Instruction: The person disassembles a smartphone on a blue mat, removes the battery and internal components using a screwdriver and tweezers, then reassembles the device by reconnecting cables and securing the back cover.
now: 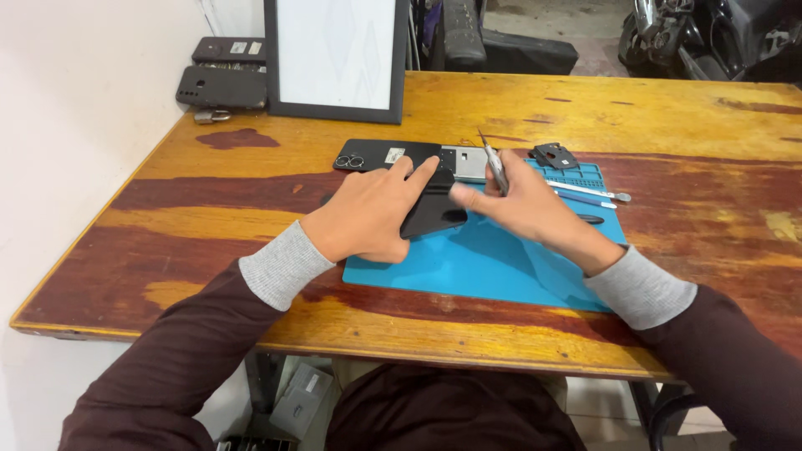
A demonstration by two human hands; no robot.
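Left hand flat, pressing black phone; long axis left-right. Right hand pinches screwdriver, tip just beyond fingers, over phone's open end.

both my forearms reach in from the near edge, wrists angled toward each other. my left hand lies palm down, fingers spread and pressing. my right hand is curled in a pinch grip.
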